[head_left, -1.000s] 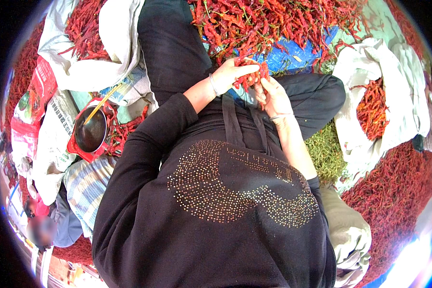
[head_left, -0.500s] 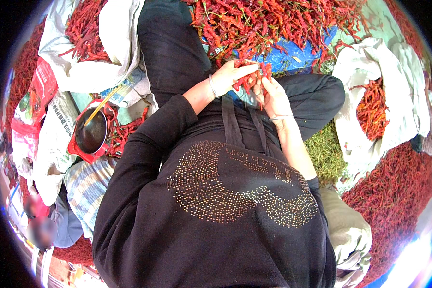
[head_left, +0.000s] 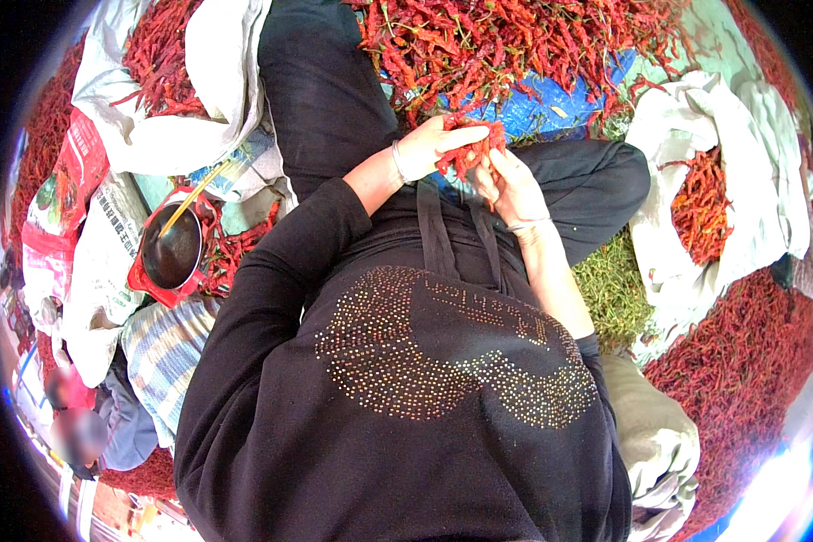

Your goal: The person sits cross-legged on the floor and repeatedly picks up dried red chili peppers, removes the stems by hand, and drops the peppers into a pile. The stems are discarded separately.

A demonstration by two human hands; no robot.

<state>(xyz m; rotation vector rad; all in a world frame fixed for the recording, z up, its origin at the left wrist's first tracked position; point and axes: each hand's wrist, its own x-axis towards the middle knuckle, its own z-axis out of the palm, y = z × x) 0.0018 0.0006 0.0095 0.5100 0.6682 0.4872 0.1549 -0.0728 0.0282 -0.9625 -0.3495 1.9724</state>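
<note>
Over my lap, my left hand (head_left: 427, 150) is closed around a small bunch of red chili peppers (head_left: 470, 159), its thumb lying along the top. My right hand (head_left: 513, 186) meets it from the other side, fingers pinched at the bunch's right end. The fingertips of both hands are partly hidden by the peppers. Just beyond my hands lies a large heap of red chilies (head_left: 506, 41) with green stems, on a blue plastic sheet (head_left: 551, 101).
To the right stands a white sack (head_left: 759, 172) holding chilies, with a pile of green stems (head_left: 610, 285) beside my knee. A red-rimmed dark pot (head_left: 173, 257) with chopsticks is at the left, below another open white sack (head_left: 230, 63). More chilies (head_left: 741, 388) spread at the lower right.
My right hand has shifted slightly at the bunch, and the peppers between my hands sit a little differently. My left hand has barely moved.
</note>
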